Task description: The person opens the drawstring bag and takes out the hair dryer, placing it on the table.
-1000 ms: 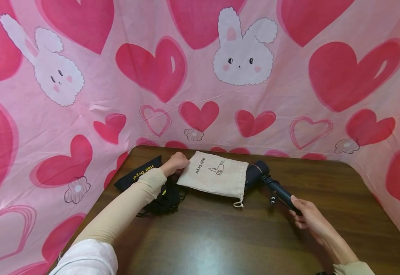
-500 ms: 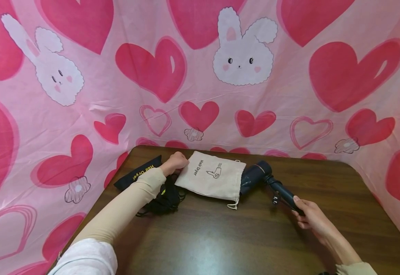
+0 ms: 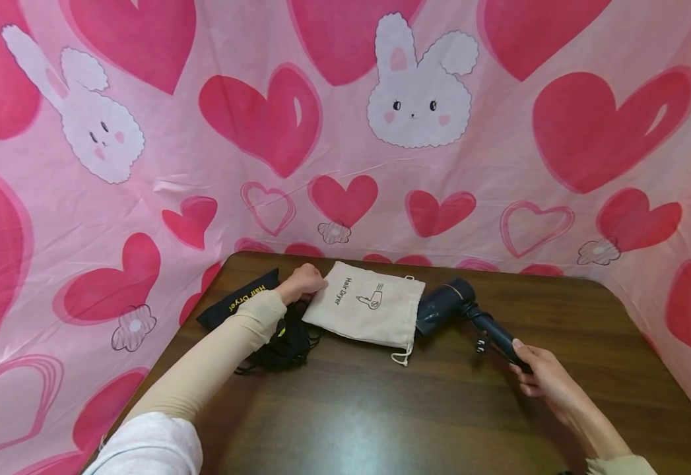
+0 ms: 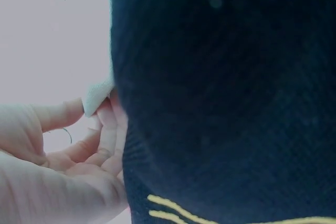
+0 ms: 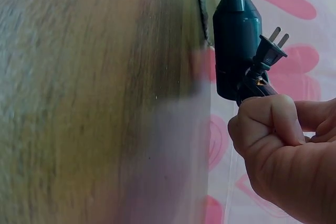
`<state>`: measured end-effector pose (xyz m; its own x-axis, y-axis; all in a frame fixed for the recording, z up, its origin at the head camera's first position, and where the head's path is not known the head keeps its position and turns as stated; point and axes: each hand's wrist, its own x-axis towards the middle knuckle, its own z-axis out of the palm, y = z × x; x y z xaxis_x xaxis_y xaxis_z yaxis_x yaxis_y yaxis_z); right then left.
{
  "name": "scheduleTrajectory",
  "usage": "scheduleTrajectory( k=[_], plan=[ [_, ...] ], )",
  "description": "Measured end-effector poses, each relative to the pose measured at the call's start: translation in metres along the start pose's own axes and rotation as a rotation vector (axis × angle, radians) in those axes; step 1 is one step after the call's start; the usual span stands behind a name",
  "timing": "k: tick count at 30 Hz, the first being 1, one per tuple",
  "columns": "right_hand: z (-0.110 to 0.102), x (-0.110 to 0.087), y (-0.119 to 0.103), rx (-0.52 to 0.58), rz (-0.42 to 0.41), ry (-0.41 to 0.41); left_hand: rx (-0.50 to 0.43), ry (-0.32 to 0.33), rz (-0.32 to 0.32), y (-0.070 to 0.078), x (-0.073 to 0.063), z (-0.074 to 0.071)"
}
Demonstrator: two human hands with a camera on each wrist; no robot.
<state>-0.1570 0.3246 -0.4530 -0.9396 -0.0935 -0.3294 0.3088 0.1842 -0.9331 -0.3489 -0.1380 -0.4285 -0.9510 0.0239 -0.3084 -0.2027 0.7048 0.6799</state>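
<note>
A cream drawstring bag [image 3: 357,310] printed "Hair Dryer" lies on the table, its mouth facing right. My left hand [image 3: 305,282] pinches the bag's closed left corner; in the left wrist view the thumb and fingers [image 4: 107,129] hold the pale cloth tip. My right hand [image 3: 544,376] grips a dark blue hair dryer [image 3: 449,300] by its handle. The dryer's nozzle end lies right at the bag's mouth, with its body outside the bag. The cord is wound at the handle, and the two-pin plug [image 5: 272,46] sticks out beside it in the right wrist view.
A black pouch [image 3: 241,300] with yellow "Hair Dryer" lettering stands at the table's left, partly behind the left forearm. A black bundle with cords [image 3: 288,346] lies beside the bag. Pink cloth with hearts and rabbits [image 3: 345,152] hangs around the wooden table [image 3: 416,409].
The hair dryer has come out of the bag's mouth, moving rightward with the right hand. The bag shifted slightly left and sank flatter. The left hand stays at the corner.
</note>
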Motion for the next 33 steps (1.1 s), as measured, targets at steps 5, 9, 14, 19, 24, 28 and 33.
scheduleTrajectory(
  k=[5,9,14,19,24,28,33],
  plan=[
    [-0.002,-0.001,0.001,-0.008,-0.003,0.004,0.018,-0.010,0.001,-0.002,-0.001,0.002],
    [-0.005,0.000,0.002,-0.021,0.010,-0.002,0.023,-0.028,0.004,-0.003,-0.003,0.001],
    [-0.009,0.000,0.003,-0.035,0.033,-0.015,0.067,-0.048,0.010,-0.002,-0.002,0.002],
    [-0.012,0.000,0.003,-0.032,0.025,-0.009,0.098,-0.035,0.050,0.001,-0.006,0.004],
    [-0.013,-0.002,0.003,-0.031,0.021,0.002,0.147,-0.027,0.122,0.001,-0.010,0.009],
    [-0.015,-0.003,0.004,-0.031,0.027,0.002,0.230,0.004,0.199,0.004,-0.014,0.015],
    [-0.016,-0.004,0.005,-0.026,0.028,0.010,0.383,0.047,0.247,0.011,-0.021,0.025]
  ],
)
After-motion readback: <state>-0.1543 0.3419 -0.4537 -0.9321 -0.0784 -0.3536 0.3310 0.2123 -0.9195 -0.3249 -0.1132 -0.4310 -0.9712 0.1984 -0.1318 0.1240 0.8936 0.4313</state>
